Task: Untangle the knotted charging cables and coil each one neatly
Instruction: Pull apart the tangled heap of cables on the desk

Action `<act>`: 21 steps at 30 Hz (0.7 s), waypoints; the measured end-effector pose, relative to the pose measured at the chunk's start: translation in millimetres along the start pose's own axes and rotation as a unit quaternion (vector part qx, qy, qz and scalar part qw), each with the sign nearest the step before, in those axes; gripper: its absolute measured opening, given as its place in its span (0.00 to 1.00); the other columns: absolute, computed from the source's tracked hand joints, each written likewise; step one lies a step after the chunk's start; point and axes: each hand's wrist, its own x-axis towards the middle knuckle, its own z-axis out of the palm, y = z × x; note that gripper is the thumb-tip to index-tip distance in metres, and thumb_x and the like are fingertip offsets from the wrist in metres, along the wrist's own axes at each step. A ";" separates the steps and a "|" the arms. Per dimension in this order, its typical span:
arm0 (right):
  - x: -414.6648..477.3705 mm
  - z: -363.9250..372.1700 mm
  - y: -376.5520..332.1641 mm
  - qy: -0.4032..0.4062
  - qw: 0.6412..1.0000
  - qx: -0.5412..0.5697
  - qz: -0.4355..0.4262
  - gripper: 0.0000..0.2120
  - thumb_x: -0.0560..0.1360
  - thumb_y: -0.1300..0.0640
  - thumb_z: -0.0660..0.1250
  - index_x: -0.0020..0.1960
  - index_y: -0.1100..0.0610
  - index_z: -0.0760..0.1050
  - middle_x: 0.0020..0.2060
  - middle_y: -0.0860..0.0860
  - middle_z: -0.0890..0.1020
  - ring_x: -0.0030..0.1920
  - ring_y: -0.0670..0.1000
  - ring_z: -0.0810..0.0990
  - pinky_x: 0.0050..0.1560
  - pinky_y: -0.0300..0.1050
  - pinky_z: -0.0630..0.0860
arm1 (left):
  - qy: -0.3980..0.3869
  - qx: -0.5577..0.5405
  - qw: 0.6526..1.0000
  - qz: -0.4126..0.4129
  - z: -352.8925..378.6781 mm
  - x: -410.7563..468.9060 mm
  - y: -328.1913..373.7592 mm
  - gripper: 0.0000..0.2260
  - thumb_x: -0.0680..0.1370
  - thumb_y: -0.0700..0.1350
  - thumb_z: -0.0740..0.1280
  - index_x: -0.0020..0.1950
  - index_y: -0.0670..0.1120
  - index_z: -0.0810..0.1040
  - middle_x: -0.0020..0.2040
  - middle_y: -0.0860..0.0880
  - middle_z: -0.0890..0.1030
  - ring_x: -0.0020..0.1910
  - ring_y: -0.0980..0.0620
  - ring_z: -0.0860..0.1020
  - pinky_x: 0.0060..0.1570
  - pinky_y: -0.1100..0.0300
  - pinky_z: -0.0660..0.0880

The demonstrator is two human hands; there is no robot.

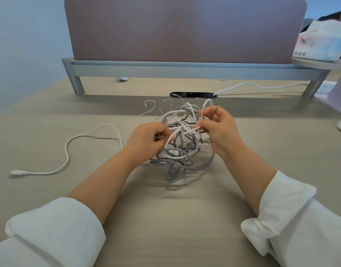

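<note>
At tabletop (165, 218) centre, the cable tangle (177, 151) is held, strands pinched in curled fingers by left grip (146, 137) and right grip (217, 130). Untangling judged early; next, one strand should be traced and drawn out gently.

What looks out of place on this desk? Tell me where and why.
The cable tangle: white and grey strands knotted in one heap on the desk, gripped by the left hand and right hand. One white cable sprawls uncoiled to the left, its plug lying loose. Nothing looks spilled or broken.
</note>
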 end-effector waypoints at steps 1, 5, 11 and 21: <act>0.8 0.3 -1.3 0.002 0.999 0.046 0.013 0.16 0.70 0.79 0.60 0.39 0.58 0.69 0.39 0.54 0.75 0.27 0.46 0.78 0.31 0.37 0.72 | 0.009 -0.035 0.999 -0.039 -0.2 0.8 -2.6 0.09 0.72 0.44 0.72 0.33 0.53 0.77 0.28 0.57 0.73 0.29 0.59 0.69 0.32 0.65 0.66; 0.7 -0.4 -4.3 0.003 0.978 0.185 0.095 0.16 0.71 0.77 0.58 0.43 0.56 0.67 0.40 0.54 0.74 0.31 0.48 0.79 0.36 0.39 0.70 | 0.009 -0.088 0.990 -0.107 -1.6 2.0 -7.5 0.13 0.73 0.41 0.70 0.32 0.55 0.75 0.27 0.57 0.78 0.30 0.56 0.74 0.33 0.63 0.71; 1.1 -4.7 -3.5 -0.031 0.957 0.238 0.162 0.11 0.75 0.70 0.59 0.51 0.56 0.70 0.43 0.56 0.80 0.29 0.46 0.77 0.41 0.39 0.71 | -0.008 -0.137 0.981 -0.137 -3.9 1.1 -1.9 0.12 0.75 0.40 0.68 0.33 0.50 0.75 0.28 0.52 0.78 0.27 0.60 0.73 0.29 0.67 0.70; 7.0 -15.4 19.4 -0.126 0.870 -0.434 -0.196 0.03 0.73 0.59 0.69 0.42 0.56 0.81 0.38 0.50 0.81 0.40 0.46 0.72 0.46 0.39 0.67 | 0.018 -0.086 0.984 -0.153 -7.2 0.2 -1.9 0.10 0.77 0.41 0.66 0.35 0.49 0.72 0.22 0.56 0.70 0.23 0.59 0.66 0.28 0.68 0.65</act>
